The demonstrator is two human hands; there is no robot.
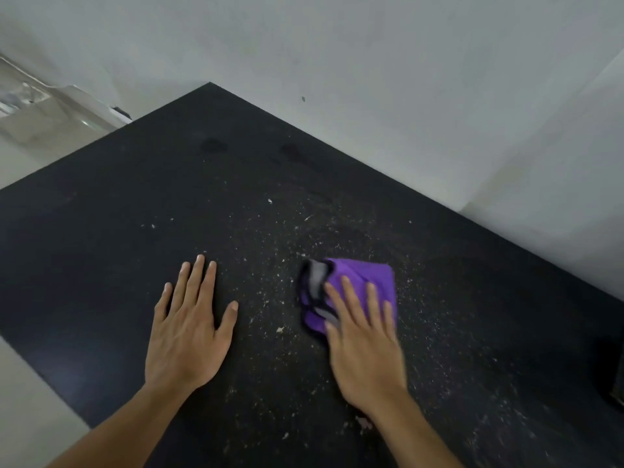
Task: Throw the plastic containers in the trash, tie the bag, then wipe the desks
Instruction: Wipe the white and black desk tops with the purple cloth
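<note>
Press your flat right hand (363,336) on the purple cloth (354,285), sweeping crumbs (280,330) together; left hand (189,327), fingers spread, braces the black desk (169,184).

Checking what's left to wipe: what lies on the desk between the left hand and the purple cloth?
In the head view, only pale crumbs scattered on the black desk.

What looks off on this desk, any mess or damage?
Pale crumbs and specks litter the black desk, thickest around the purple cloth under the right hand and toward the near edge. Two darker smudges sit near the far corner. The left hand rests flat on a cleaner patch. No damage visible.
</note>
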